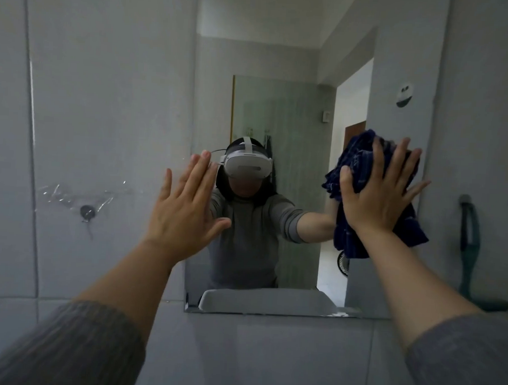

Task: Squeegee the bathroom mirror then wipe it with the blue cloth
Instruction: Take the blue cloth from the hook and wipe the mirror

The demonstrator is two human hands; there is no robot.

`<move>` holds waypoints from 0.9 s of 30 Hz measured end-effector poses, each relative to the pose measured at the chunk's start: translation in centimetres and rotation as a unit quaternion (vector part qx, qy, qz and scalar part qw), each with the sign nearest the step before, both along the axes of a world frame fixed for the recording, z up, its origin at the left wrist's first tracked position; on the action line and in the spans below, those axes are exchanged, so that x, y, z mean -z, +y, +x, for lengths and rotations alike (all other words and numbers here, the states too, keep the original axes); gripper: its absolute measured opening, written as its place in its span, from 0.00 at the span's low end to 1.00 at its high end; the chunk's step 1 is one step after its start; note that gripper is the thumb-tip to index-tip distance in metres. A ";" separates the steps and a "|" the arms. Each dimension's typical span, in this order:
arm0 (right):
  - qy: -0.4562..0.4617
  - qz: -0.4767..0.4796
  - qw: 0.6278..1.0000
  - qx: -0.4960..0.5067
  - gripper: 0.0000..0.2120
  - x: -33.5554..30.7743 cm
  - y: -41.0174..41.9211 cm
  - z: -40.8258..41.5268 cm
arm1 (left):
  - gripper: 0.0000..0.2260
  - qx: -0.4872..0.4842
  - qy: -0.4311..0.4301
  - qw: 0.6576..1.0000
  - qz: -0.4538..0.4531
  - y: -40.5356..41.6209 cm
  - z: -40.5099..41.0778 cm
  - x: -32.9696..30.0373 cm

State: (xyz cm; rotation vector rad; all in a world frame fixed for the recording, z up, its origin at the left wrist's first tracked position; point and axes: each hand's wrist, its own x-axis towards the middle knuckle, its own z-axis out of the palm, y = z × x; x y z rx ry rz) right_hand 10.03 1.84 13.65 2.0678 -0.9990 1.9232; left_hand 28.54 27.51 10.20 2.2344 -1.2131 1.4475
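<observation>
The bathroom mirror [283,61] hangs on the tiled wall straight ahead. My right hand [376,193] lies flat with fingers spread, pressing the bunched dark blue cloth [357,165] against the mirror's right side near its edge. My left hand [184,206] is open and flat, held at the mirror's left edge, holding nothing. A teal squeegee [470,256] hangs on the wall to the right of the mirror, apart from both hands.
A hook [87,212] under clear tape is stuck to the grey tiles on the left. The mirror reflects a person wearing a headset, a white basin rim [264,301] and an open doorway. A small round holder [405,95] shows high on the right.
</observation>
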 end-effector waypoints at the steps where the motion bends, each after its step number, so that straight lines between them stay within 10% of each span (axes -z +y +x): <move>1: 0.007 -0.009 1.000 -0.001 0.34 0.4 0.7 0.7 | 0.43 -0.001 0.000 1.000 0.000 0.0 0.1 0.0; 27: 0.203 -0.215 0.952 -0.081 0.37 6.5 13.3 10.3 | 0.30 0.073 -0.022 0.993 -0.091 2.3 0.7 -4.2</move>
